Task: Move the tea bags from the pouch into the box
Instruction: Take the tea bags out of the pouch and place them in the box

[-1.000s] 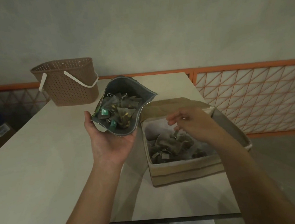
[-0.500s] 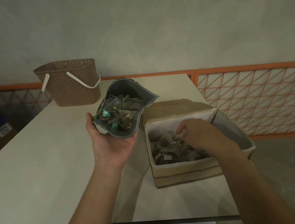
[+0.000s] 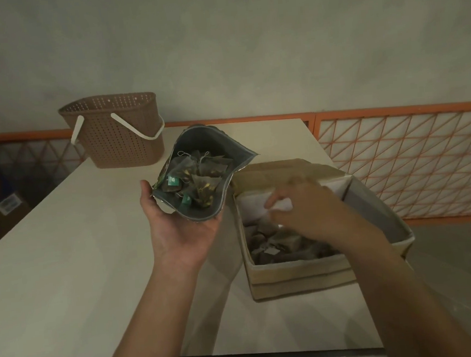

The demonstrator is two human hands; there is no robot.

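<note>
Open grey pouch [image 3: 200, 178] of tea bags [image 3: 200, 178], tilted beside tan box [image 3: 298, 274] part-filled with more bags.

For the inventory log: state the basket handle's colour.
White, on a brown perforated basket; handle clearest in the head view.

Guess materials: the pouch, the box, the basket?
Pouch: looks like flexible foil-lined film, matte grey inside; its mouth buckles where the left hand holds it. Box: tan cardboard, matte, with folded flaps. Basket: apparently moulded brown plastic, with regular perforations and a smooth white handle.
</note>
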